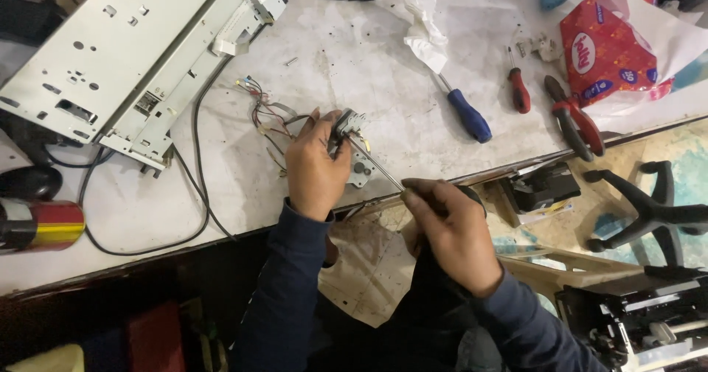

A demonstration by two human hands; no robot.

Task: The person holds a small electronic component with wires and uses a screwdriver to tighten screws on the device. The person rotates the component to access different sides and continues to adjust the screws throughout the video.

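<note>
Where the white table (413,40) meets the frame's centre, the left hand (316,167) closes around a small motor part (349,125) on a metal bracket (361,171), coloured wires (264,110) trailing off toward the upper left. The right hand (450,228), lower centre, closes around a screwdriver (376,167); its thin shaft runs up to the part and its handle is hidden in the fist.

Packages: red tissue pack (605,47) with white oval label, upper right, on white paper. Red-and-yellow can (40,224), left edge, cut off.

Tools, upper right: blue screwdriver (464,110), its tip under a crumpled tissue (426,25); small red screwdriver (518,84); red pliers (577,117).

Upper left: grey metal chassis (125,55), partly out of frame, black cable (198,195) looping beneath.

Hard to make out: black device (544,186) below the table edge; dark machine (634,320), lower right corner, cut off.

Surface: scuffed, stained tabletop. Room: black chair base (656,210) on patterned floor, right.
</note>
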